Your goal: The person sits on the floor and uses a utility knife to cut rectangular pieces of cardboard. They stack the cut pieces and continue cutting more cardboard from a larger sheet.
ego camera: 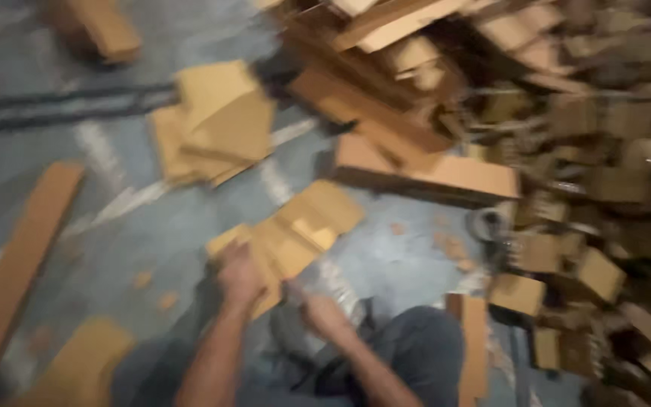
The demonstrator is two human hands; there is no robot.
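The left hand (pixel 239 277), low in the frame just left of centre, is curled over the near edge of a flattened brown cardboard piece (pixel 295 237), its fingers wrapped onto the board. The right hand (pixel 318 310) sits just right of it and a little lower, touching the same piece near its lower corner; motion blur hides whether its fingers are closed on the board or only resting against it. Both bare forearms run down to the bottom edge of the frame.

The cardboard piece slants from the hands up toward the middle of the frame, above a grey floor (pixel 152 218) marked with pale painted lines. A knee in dark trousers (pixel 423 350) shows at the lower centre right, with a narrow cardboard strip (pixel 475 347) standing just beside it.

Farther out, a loose stack of folded cardboard sheets (pixel 216 124) lies at upper centre left, well apart from the hands. A long brown strip (pixel 16 271) runs along the left edge. A large heap of cardboard boxes and scraps (pixel 566 151) fills the upper right and right side, blurred.
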